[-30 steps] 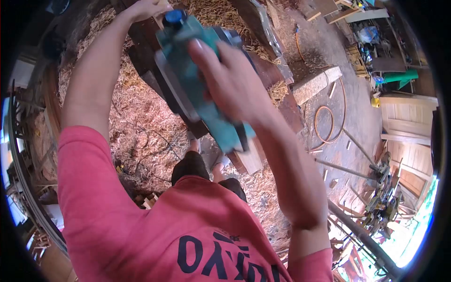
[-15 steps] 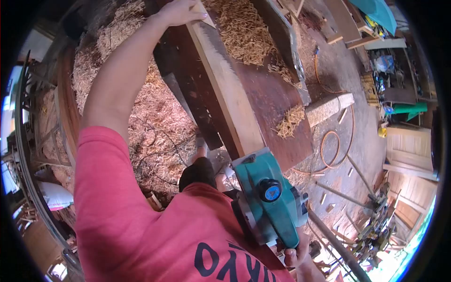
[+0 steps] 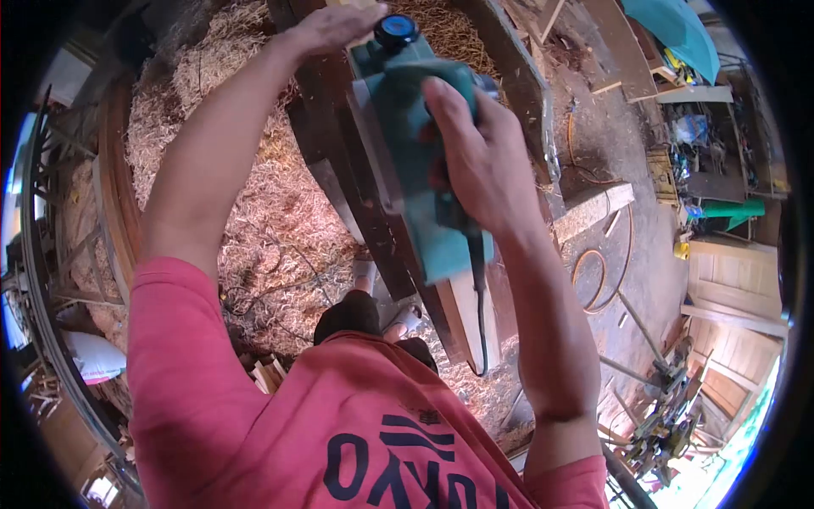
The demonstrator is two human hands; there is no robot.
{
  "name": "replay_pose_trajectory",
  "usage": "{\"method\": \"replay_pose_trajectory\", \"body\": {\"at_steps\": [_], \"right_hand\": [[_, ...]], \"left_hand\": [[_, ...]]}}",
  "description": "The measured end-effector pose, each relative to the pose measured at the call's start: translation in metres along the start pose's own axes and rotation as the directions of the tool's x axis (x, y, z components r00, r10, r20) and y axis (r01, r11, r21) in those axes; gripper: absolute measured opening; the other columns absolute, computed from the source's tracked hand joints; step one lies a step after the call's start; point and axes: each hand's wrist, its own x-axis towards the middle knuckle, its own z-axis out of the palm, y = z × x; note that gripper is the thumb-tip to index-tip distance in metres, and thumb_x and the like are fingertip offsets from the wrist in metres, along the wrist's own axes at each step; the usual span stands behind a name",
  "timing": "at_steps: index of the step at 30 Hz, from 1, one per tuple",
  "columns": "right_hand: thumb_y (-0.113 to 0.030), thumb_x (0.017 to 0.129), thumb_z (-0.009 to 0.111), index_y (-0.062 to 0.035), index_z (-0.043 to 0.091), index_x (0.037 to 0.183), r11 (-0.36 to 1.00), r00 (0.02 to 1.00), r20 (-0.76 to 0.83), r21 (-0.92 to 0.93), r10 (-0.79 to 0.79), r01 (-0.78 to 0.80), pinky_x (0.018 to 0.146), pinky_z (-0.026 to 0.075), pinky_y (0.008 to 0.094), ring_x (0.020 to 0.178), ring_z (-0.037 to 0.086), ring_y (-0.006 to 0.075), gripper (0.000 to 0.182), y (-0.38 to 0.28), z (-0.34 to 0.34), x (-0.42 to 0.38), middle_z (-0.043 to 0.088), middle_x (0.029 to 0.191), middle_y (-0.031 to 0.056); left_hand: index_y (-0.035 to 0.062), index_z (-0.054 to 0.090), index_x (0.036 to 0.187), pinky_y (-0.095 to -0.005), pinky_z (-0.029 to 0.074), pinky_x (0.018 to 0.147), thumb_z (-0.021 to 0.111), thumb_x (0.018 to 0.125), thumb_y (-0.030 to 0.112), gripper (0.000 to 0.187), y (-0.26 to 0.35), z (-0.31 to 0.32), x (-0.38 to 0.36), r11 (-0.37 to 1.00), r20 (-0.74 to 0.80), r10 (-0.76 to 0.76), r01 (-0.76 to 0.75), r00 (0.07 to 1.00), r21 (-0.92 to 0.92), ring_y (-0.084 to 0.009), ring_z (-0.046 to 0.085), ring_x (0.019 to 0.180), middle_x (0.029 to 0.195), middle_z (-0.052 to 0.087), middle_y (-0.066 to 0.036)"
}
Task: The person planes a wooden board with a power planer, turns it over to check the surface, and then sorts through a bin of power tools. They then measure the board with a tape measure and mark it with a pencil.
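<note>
A teal power planer (image 3: pixel 415 161) lies along a pale wooden beam (image 3: pixel 469 318), its front knob toward the far end and its black cord (image 3: pixel 480 293) trailing back. My right hand (image 3: pixel 479 153) is wrapped round the planer's rear handle. At the top, my left hand (image 3: pixel 335 27) reaches to the beam's far end, beside the planer's front knob. Its fingertips are partly hidden, and the planer covers most of the beam's upper face.
Wood shavings (image 3: pixel 263 199) cover the floor on the left. A dark board (image 3: pixel 517 76) runs along the right of the bench. An orange hose (image 3: pixel 589 280) and a wooden block (image 3: pixel 593 212) lie to the right. My feet are below the beam.
The planer has moved up from near my body onto the beam toward its far end, with my right hand on it. My left hand has stayed near the far end.
</note>
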Motion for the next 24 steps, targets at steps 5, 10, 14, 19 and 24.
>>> {"method": "replay_pose_trajectory", "body": {"at_steps": [5,10,14,19,24], "right_hand": [[-0.024,0.082,0.067,0.0024,0.062,0.104,0.99,0.992,0.022,-0.059,-0.127,0.128,0.07,0.052,0.0404,0.073,0.066,0.0297,0.035,0.008,0.003,0.022,0.064,0.074,0.0187],[-0.018,0.078,0.067,0.0013,0.063,0.1,0.997,0.999,0.007,-0.058,-0.043,0.043,0.071,0.052,0.0406,0.074,0.067,0.0297,0.03,0.007,0.005,0.022,0.066,0.077,0.0187],[-0.016,0.079,0.065,0.0015,0.061,0.093,1.0,0.999,0.034,0.003,-0.03,0.03,0.063,0.051,0.0361,0.065,0.065,0.0218,0.023,0.002,0.003,0.02,0.065,0.07,0.0139],[-0.014,0.081,0.064,0.0013,0.058,0.095,0.999,0.999,0.039,0.026,-0.026,0.025,0.06,0.051,0.0355,0.06,0.064,0.0197,0.021,-0.002,0.003,0.022,0.064,0.068,0.012],[-0.013,0.082,0.066,0.0004,0.059,0.099,0.998,0.998,0.035,-0.014,-0.061,0.062,0.061,0.05,0.0356,0.061,0.061,0.0202,0.023,0.005,0.004,0.023,0.063,0.069,0.0122]], "left_hand": [[0.0162,0.06,0.129,-0.0406,0.051,0.089,0.04,0.1,0.06,0.056,0.04,-0.032,-0.004,0.907,-0.179,-0.061,-0.021,0.982,-0.42,-0.0334,0.067,0.104,0.109,0.07,-0.016],[0.0075,0.068,0.095,-0.0486,0.052,0.085,0.045,0.076,0.089,0.087,0.121,-0.066,-0.052,0.968,-0.224,-0.238,0.211,0.945,-0.14,-0.0413,0.068,0.096,0.094,0.071,-0.022],[0.0071,0.067,0.084,-0.0486,0.053,0.076,0.052,0.083,0.07,0.065,0.107,-0.06,-0.037,0.989,-0.224,-0.117,0.092,0.968,-0.118,-0.0411,0.068,0.084,0.083,0.069,-0.021],[0.0055,0.066,0.084,-0.0477,0.05,0.071,0.055,0.086,0.06,0.056,0.089,-0.061,-0.026,0.979,-0.19,0.121,-0.149,0.974,-0.142,-0.0398,0.066,0.079,0.082,0.068,-0.021],[0.0075,0.071,0.113,-0.0404,0.051,0.09,0.053,0.092,0.063,0.062,0.053,-0.065,-0.004,0.87,0.006,-0.055,0.051,0.998,-0.49,-0.0343,0.067,0.104,0.104,0.07,-0.022]]}}
